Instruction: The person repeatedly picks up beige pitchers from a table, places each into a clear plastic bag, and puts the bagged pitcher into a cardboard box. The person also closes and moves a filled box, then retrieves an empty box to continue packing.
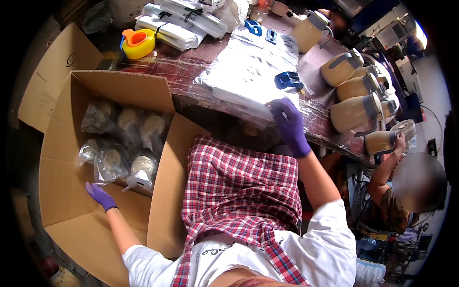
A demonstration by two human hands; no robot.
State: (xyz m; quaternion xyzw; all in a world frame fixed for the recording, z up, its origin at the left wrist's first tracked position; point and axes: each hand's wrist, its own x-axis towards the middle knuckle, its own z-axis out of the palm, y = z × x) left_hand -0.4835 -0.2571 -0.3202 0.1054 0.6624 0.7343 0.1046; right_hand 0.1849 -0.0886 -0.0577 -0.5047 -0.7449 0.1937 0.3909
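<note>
My left hand (100, 195), in a purple glove, reaches into an open cardboard box (64, 186), its fingers apart beside the bagged items. Inside the box stand several pale rounded things in clear plastic bags, one of them a bagged item (142, 166) near the box's right wall. My right hand (288, 123), also gloved in purple, is at the front edge of a stack of plastic bags (247, 71) on the table. Its fingers are bent, and whether they pinch a bag cannot be told. A blue plastic clip-like piece (288, 80) lies on the stack just beyond that hand.
Beige jugs with grey handles (355, 111) crowd the table's right side. A co-worker's hand (399, 145) touches one of them. A yellow tape roll with an orange core (138, 43) and bundled plastic bags (172, 34) lie at the back left. Box flaps stick out towards the table.
</note>
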